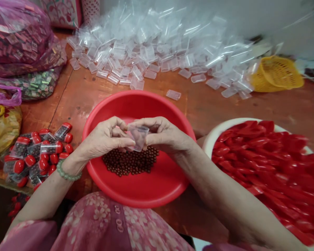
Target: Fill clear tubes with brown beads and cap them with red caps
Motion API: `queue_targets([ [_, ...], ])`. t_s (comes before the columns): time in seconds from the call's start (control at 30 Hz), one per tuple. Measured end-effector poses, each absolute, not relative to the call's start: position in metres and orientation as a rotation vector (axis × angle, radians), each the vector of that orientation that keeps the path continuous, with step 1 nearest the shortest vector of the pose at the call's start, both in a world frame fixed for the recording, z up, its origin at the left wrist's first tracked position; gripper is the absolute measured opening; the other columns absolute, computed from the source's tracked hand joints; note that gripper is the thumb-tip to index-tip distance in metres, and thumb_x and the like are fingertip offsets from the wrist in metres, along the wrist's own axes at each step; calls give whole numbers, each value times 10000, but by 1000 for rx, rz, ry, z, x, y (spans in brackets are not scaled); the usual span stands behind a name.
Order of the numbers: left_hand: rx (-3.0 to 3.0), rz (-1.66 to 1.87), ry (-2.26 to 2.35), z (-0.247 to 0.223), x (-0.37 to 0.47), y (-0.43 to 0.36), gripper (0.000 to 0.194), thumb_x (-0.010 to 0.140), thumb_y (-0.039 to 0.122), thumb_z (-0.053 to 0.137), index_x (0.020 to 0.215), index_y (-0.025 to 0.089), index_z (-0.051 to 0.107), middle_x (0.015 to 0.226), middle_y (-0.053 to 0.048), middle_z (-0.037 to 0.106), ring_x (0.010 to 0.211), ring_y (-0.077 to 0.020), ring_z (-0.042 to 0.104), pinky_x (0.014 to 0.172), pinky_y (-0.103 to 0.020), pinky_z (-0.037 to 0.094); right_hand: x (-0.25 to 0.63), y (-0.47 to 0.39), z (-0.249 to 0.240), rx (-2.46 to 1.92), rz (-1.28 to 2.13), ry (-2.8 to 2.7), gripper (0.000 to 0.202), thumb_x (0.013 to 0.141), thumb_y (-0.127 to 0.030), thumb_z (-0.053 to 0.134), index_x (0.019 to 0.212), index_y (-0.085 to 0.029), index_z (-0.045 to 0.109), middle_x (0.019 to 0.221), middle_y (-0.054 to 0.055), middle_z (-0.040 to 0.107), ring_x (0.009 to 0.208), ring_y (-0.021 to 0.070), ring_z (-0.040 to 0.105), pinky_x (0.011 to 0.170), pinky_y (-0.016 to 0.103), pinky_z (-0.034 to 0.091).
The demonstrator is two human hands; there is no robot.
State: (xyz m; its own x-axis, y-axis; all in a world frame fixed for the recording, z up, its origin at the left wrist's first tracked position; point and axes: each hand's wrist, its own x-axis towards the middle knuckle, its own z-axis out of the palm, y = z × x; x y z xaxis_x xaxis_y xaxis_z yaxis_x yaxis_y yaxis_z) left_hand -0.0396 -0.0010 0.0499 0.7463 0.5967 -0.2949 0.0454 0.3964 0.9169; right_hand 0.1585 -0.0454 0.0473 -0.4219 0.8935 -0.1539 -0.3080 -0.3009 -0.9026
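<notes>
Between my two hands is a small clear plastic container, held over a red basin. My left hand pinches its left side with thumb and fingers. On the other side, my right hand grips it the same way. The container looks see-through, and I cannot make out anything inside it. Below my hands, a heap of small round dark brown balls lies on the basin's floor. A green bead bracelet circles my left wrist.
Many clear containers are piled at the back, beside a yellow basket. Red-capped filled containers lie at left, near stuffed plastic bags. At right, a white tub is heaped with red plastic pieces.
</notes>
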Motion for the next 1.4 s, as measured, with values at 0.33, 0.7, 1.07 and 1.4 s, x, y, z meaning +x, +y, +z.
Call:
queue_targets([
  [0.33,2633,-20,479,25,5,14,264,830,279,680,1045,134,634,1161,-156,614,999,-252,615,825,-372,471,198,-25,52,-1879,542,-2536,179,861,-181,605,1024,-114,635,967,118,668,798,194,616,651,300,408],
  [0.7,2812,-247,393,-9,18,6,214,863,39,496,927,77,697,986,-186,712,898,-264,634,762,-350,433,183,2,1,-1420,-200,-3251,267,948,-87,402,915,-115,666,947,136,670,845,231,592,665,340,324],
  [1.07,2536,-74,842,-3,6,21,215,792,18,516,718,130,685,821,-168,691,925,-319,613,861,-424,420,200,-40,-3,-1152,292,-3438,259,925,-39,429,1030,-127,649,980,117,683,746,191,624,638,325,386],
  [1.4,2738,-626,855,30,21,25,303,831,16,504,981,126,743,970,-162,731,820,-257,628,690,-339,427,131,-88,-9,-828,832,-3287,224,909,-34,440,951,-112,646,933,113,648,762,188,635,663,323,470],
])
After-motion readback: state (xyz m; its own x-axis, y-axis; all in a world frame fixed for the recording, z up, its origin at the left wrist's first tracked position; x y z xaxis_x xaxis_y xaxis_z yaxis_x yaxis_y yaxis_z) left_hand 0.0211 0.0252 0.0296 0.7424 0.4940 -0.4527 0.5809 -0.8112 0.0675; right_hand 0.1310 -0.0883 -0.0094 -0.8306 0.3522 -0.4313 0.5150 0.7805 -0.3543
